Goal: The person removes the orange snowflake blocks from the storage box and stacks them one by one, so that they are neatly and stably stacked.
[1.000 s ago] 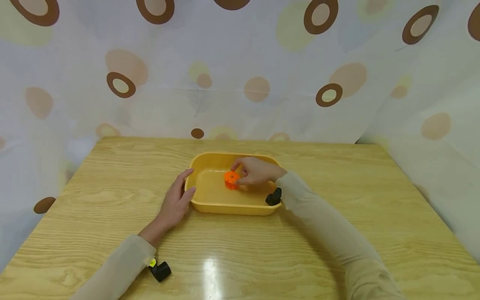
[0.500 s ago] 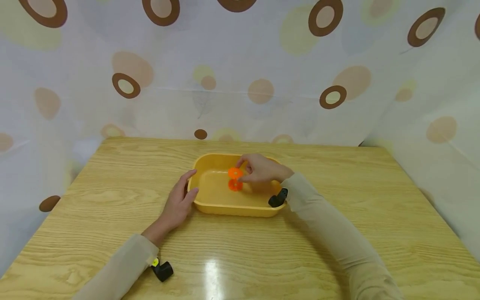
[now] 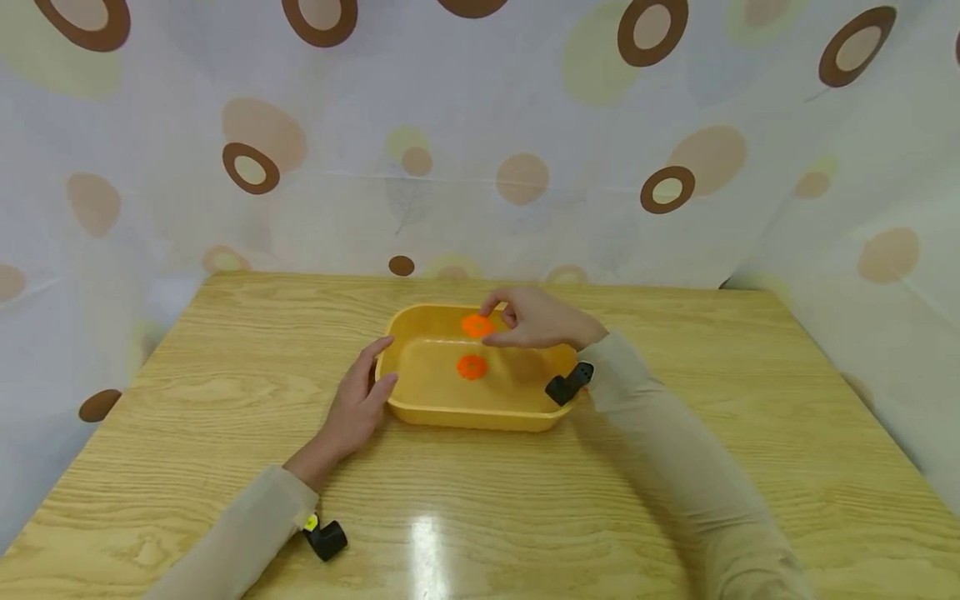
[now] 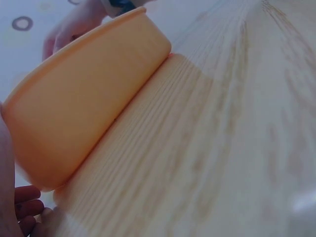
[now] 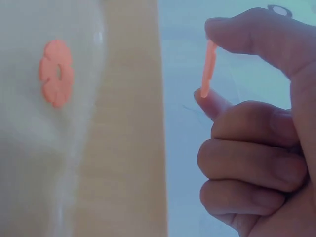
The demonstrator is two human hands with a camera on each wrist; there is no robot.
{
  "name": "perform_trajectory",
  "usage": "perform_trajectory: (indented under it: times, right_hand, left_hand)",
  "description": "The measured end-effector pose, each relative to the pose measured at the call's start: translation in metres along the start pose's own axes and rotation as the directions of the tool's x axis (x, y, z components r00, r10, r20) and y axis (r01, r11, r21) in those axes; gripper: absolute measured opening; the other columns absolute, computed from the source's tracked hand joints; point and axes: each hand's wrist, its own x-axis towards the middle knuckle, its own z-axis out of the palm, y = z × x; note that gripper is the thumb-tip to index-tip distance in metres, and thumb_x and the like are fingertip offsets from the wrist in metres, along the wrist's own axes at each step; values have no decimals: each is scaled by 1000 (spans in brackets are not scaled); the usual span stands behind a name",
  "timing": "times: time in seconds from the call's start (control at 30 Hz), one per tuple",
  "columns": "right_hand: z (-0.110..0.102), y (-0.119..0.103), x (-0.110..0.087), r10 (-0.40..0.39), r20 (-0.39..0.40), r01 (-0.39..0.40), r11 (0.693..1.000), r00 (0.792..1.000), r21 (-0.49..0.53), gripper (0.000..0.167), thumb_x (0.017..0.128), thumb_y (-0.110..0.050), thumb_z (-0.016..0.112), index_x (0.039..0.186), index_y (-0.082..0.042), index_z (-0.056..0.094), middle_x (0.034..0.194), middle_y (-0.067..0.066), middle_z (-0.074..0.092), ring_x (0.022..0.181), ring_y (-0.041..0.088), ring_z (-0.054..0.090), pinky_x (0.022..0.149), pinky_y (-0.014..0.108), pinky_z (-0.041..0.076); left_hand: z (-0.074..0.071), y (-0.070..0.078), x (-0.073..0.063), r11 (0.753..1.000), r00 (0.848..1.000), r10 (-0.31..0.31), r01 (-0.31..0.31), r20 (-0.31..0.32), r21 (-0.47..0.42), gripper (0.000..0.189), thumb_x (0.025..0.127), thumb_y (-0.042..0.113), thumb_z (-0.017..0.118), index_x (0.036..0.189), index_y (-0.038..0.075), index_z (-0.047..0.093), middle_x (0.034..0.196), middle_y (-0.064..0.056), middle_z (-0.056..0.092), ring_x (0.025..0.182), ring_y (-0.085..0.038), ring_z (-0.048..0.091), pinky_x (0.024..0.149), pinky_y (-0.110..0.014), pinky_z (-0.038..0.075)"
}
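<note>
A shallow yellow plastic bin (image 3: 480,419) stands on the wooden table, and my left hand (image 3: 351,415) grips its left end, thumb and fingertips at the rim. In the left wrist view the outer wall of the bin (image 4: 94,94) fills much of the left side. Above the bin's far part, my right hand (image 3: 542,318) pinches an orange slotted building disc (image 3: 477,326) between thumb and index finger. The right wrist view shows this disc edge-on, the other fingers curled in. A second orange building disc (image 3: 472,367), flower-shaped with a centre hole, lies flat on the bin floor.
The wood-grain table (image 3: 480,517) runs back to a white curtain (image 3: 450,125) with brown and beige dots. A black wrist camera (image 3: 327,542) sits at the left sleeve, and another black camera (image 3: 570,383) at the right sleeve overlaps the bin's corner.
My right hand has lifted one orange building disc up and back from the other, which has stayed on the bin floor. The left hand keeps its place at the bin's end.
</note>
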Motion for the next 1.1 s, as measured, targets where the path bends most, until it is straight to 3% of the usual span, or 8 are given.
perform_trajectory:
  times: [0.1, 0.17, 0.33, 0.43, 0.8, 1.1]
  right_hand:
    - [-6, -1, -6, -8, -9, 8, 1000, 1000, 15, 39, 89, -26, 69, 118, -2, 59, 53, -6, 34, 46, 9, 28, 59, 26, 36]
    - [-9, -1, -10, -15, -15, 15, 1000, 1000, 27, 38, 90, -24, 68, 119, -1, 59, 52, -6, 32, 46, 9, 27, 58, 26, 36]
    - [-16, 2, -21, 10, -33, -8, 999, 999, 44, 37, 90, -22, 69, 118, -1, 58, 52, -6, 30, 46, 8, 25, 57, 24, 35]
    - [-19, 7, -30, 30, -41, -28, 999, 999, 46, 37, 89, -22, 69, 117, -1, 58, 52, -6, 29, 45, 6, 24, 55, 23, 33]
    - [-20, 37, -67, 77, -107, -64, 991, 991, 120, 32, 90, -17, 68, 116, -1, 57, 54, -5, 26, 44, 5, 22, 52, 22, 31]
    - [-21, 57, -101, 118, -151, -74, 960, 981, 269, 29, 93, -9, 63, 117, 4, 52, 54, -8, 25, 45, 6, 22, 50, 23, 32]
  left_hand:
    - [0, 1, 0, 1000, 1000, -5, 5, 2, -4, 47, 100, 8, 48, 145, 3, 36, 147, -22, 38, 132, -32, 41, 101, -5, 25]
    - [0, 2, 0, 1000, 1000, -10, 10, 1, -10, 47, 100, 8, 48, 145, 2, 37, 147, -22, 38, 132, -32, 41, 104, -9, 27]
    - [-1, 5, 1, 1000, 1000, -14, 14, 2, -8, 46, 100, 7, 48, 144, 1, 37, 148, -22, 37, 138, -33, 35, 114, -37, 25]
    - [-1, 6, 1, 1000, 1000, -15, 15, 5, -1, 46, 100, 8, 48, 145, 2, 37, 149, -22, 37, 138, -32, 35, 113, -47, 24]
    - [0, 6, 0, 1000, 1000, -23, 23, 15, -14, 47, 100, 5, 46, 146, 1, 34, 150, -22, 34, 139, -34, 34, 111, -52, 26]
    - [0, 7, 0, 999, 1000, -19, 20, 17, -31, 48, 99, 3, 45, 145, -1, 34, 150, -23, 34, 138, -36, 35, 109, -54, 28]
